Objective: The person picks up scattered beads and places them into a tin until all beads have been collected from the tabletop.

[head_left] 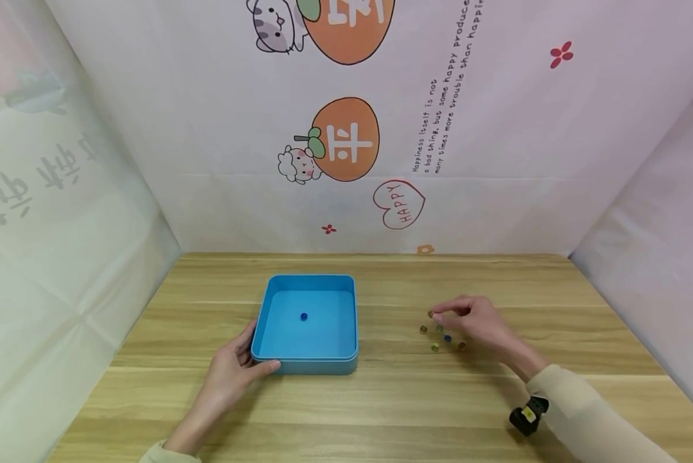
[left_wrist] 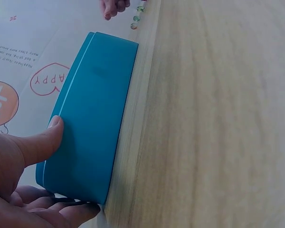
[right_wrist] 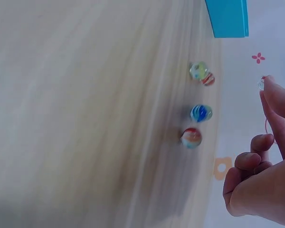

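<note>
A square blue box (head_left: 304, 368) with no lid stands on the wooden table, and a dark blue marble (head_left: 304, 316) lies inside it. My left hand (head_left: 230, 370) grips its near left corner, the thumb on the front wall and the fingers along the left side. To the right of the box, my right hand (head_left: 476, 321) pinches a clear marble with a reddish streak (right_wrist: 261, 83) between thumb and index finger, raised over the table. Below it lie several loose marbles: a blue one (right_wrist: 200, 113), a yellow-green one (right_wrist: 198, 70) and red-streaked ones, including a near one (right_wrist: 191, 138).
The table (head_left: 381, 411) has a light wood grain. Printed white sheets stand behind it (head_left: 497, 212) and along both sides. A small black device (head_left: 528, 415) is strapped at the right wrist, over a beige sleeve (head_left: 589, 411).
</note>
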Demonstrator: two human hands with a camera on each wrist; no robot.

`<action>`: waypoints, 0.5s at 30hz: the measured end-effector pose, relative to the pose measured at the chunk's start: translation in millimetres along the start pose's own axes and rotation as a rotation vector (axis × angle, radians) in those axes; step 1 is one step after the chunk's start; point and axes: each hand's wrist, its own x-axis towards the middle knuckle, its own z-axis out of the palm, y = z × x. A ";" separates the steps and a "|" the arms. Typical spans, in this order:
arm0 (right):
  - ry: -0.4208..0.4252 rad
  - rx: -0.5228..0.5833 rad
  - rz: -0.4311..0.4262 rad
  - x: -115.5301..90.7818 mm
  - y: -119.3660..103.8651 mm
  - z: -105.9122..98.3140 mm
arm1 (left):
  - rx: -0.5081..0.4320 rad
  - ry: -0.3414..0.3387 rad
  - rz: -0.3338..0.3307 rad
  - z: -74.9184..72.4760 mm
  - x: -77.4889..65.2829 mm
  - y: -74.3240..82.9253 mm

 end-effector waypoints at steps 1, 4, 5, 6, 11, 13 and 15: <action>-0.005 0.006 0.001 1.1 -1.3 1.4 | -0.001 0.000 -0.001 0.1 0.0 -0.2; -0.012 0.019 0.003 4.9 -5.9 5.9 | -0.002 0.001 -0.002 0.4 0.4 -0.5; -0.012 0.021 0.002 6.5 -7.5 7.4 | -0.003 0.002 -0.003 0.4 0.5 -0.3; -0.012 0.022 -0.001 8.0 -9.2 9.2 | -0.002 0.003 -0.002 0.4 0.7 -0.1; -0.026 0.036 -0.016 16.0 -18.8 18.1 | -0.004 0.000 -0.002 -0.2 0.6 1.7; -0.033 0.047 -0.021 18.1 -24.0 22.0 | -0.004 -0.001 -0.002 -0.4 0.3 1.7; -0.040 0.060 -0.037 20.1 -29.7 26.2 | -0.005 -0.001 -0.004 -0.6 -0.1 1.7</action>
